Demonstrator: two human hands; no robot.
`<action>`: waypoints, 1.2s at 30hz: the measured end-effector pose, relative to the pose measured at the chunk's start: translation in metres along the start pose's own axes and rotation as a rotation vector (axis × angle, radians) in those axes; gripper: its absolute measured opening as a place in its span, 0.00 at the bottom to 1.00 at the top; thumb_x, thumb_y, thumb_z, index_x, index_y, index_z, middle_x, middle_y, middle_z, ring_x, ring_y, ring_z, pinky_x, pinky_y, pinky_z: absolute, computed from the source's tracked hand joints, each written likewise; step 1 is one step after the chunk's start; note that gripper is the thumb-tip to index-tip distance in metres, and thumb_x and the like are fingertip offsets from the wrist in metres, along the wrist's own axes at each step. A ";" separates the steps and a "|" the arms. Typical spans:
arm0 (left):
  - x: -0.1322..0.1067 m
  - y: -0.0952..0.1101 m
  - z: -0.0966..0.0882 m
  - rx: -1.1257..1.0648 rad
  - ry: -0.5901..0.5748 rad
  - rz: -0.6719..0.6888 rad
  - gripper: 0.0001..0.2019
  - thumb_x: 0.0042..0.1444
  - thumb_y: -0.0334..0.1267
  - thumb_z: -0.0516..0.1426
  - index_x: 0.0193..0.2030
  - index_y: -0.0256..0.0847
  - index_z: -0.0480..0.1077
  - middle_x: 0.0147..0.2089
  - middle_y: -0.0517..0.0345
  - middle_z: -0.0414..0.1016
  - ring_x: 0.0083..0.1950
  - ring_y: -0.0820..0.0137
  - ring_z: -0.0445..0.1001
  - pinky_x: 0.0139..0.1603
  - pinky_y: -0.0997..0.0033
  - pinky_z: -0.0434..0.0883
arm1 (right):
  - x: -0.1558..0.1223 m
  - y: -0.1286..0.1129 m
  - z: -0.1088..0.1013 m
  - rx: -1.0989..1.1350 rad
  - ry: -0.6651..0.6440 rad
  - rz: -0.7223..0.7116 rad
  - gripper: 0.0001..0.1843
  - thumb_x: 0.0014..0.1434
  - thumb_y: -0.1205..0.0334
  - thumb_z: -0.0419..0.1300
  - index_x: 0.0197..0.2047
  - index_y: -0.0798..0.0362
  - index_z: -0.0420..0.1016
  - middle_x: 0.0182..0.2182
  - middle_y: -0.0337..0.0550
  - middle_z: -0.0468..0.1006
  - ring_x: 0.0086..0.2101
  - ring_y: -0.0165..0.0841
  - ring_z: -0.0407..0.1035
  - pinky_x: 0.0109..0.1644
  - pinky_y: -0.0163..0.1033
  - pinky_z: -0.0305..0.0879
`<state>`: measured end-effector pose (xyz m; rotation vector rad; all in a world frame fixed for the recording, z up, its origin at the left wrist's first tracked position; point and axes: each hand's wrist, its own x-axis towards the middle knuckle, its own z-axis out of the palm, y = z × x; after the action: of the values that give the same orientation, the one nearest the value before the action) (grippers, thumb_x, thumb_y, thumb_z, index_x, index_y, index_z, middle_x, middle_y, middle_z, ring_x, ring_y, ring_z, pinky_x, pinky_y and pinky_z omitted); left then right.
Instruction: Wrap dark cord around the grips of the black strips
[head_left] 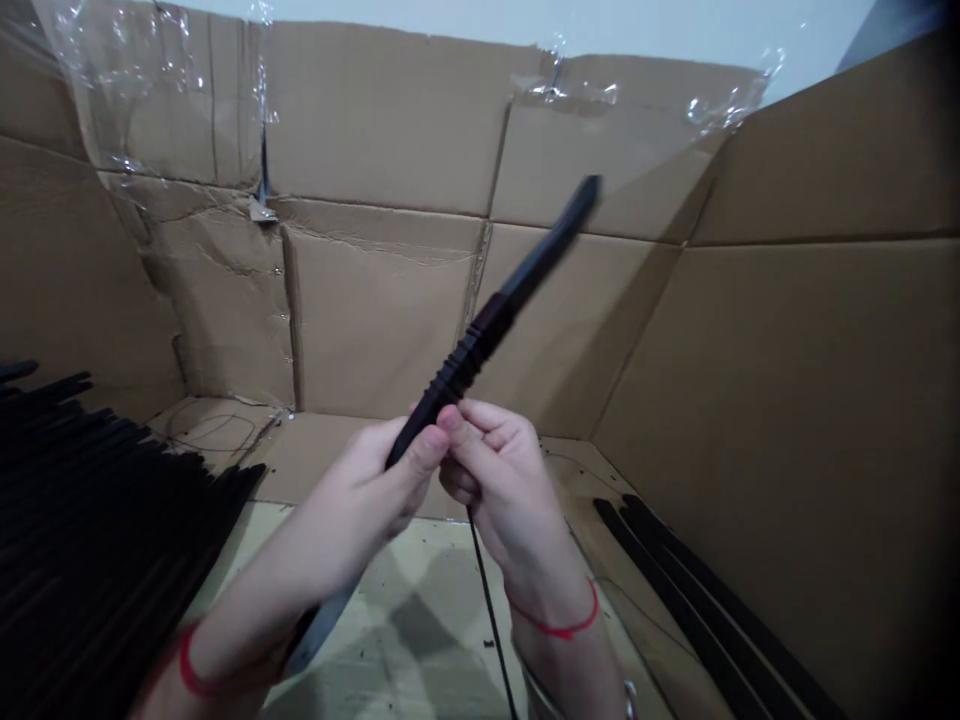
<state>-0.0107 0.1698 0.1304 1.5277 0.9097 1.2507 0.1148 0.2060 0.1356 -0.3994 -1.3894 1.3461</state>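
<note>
Centrally, holding a dark rod [551,245] in the left hand [367,475], gripped closed, with thumb pressed on the near side. Raised above the pale tabletop [367,635], slanting to upper right before the cardboard wall [382,310]. Slightly blurred toward the upper tip. Ringed at mid-length by a ribbed black section [457,370], just above both thumbs. Showing below the left forearm, a greyish piece [319,640]; cannot tell whether part of the same rod.

Drawn narrow at the right hand [491,460], thumb against curled fingers, just beside the left thumb and close against the rod. Closed on a thin dark cord [486,585], trailing down from beneath the fingers toward the lower edge of view; exact pinch hidden from this side.

Around each wrist, a red string: left one [196,668] partly blurred, right one [566,630] sharper.

Off to the left, a dense heap of dark strips [97,540], roughly parallel, with uneven ends. Over to the right, a few long black strips [697,610], lying near the foot of the cardboard side panel [795,380]. Higher up, clear tape [180,100] crinkled over the cardboard, glossy in the light.
</note>
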 end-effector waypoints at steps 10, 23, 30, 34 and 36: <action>0.011 -0.009 0.006 0.054 0.185 -0.047 0.25 0.60 0.64 0.44 0.31 0.42 0.61 0.18 0.69 0.53 0.17 0.78 0.50 0.15 0.79 0.51 | 0.004 0.009 0.002 0.031 -0.078 -0.008 0.16 0.53 0.51 0.67 0.26 0.55 0.74 0.14 0.25 0.49 0.15 0.20 0.37 0.16 0.29 0.36; 0.005 -0.008 0.000 0.260 0.200 0.078 0.28 0.61 0.64 0.43 0.27 0.40 0.62 0.21 0.61 0.62 0.21 0.75 0.59 0.21 0.77 0.55 | -0.001 0.005 0.008 -0.051 0.233 -0.155 0.18 0.53 0.52 0.68 0.22 0.54 0.70 0.13 0.28 0.56 0.14 0.21 0.45 0.15 0.30 0.40; 0.002 -0.003 0.002 0.167 0.107 0.080 0.26 0.59 0.64 0.46 0.32 0.40 0.64 0.18 0.66 0.58 0.19 0.76 0.55 0.18 0.78 0.54 | 0.000 0.005 0.003 -0.003 0.018 -0.047 0.15 0.50 0.51 0.70 0.31 0.55 0.78 0.14 0.26 0.51 0.16 0.20 0.38 0.16 0.30 0.33; 0.000 0.001 0.001 0.070 0.078 0.120 0.22 0.57 0.61 0.54 0.36 0.40 0.64 0.23 0.69 0.54 0.21 0.79 0.50 0.19 0.81 0.51 | -0.001 0.003 0.004 0.054 0.019 0.005 0.17 0.49 0.48 0.70 0.31 0.55 0.79 0.14 0.27 0.56 0.14 0.19 0.39 0.15 0.29 0.37; 0.000 0.000 0.002 -0.091 -0.107 0.008 0.26 0.58 0.65 0.48 0.32 0.40 0.61 0.20 0.71 0.48 0.19 0.80 0.43 0.17 0.81 0.46 | -0.002 0.002 0.004 0.013 0.018 -0.012 0.16 0.47 0.51 0.72 0.28 0.56 0.78 0.15 0.30 0.62 0.14 0.19 0.45 0.15 0.28 0.41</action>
<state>-0.0089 0.1699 0.1301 1.5120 0.7688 1.1882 0.1112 0.2031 0.1345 -0.3935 -1.3655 1.3383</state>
